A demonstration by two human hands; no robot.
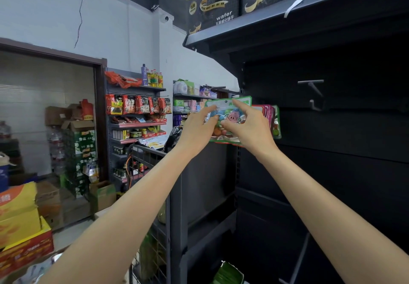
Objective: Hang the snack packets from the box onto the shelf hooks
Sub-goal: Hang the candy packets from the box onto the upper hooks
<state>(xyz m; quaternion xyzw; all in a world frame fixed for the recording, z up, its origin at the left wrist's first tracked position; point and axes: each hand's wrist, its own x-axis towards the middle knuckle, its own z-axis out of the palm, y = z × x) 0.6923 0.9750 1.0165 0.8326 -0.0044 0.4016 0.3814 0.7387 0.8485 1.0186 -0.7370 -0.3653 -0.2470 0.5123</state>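
At centre frame, a green-edged snack packet (229,115) is held up flat, long axis roughly level, punched hole uppermost. Left hand (198,128) pinches its left side; right hand (250,126) grips its right half. Just behind, more packets (269,115) hang against the dark shelf (332,128), bare hooks (313,88) to the right.

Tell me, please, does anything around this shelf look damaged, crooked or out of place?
Yes: a white label strip on the top shelf edge has come loose and hangs askew. A thin dark crack also runs down the wall on the left.
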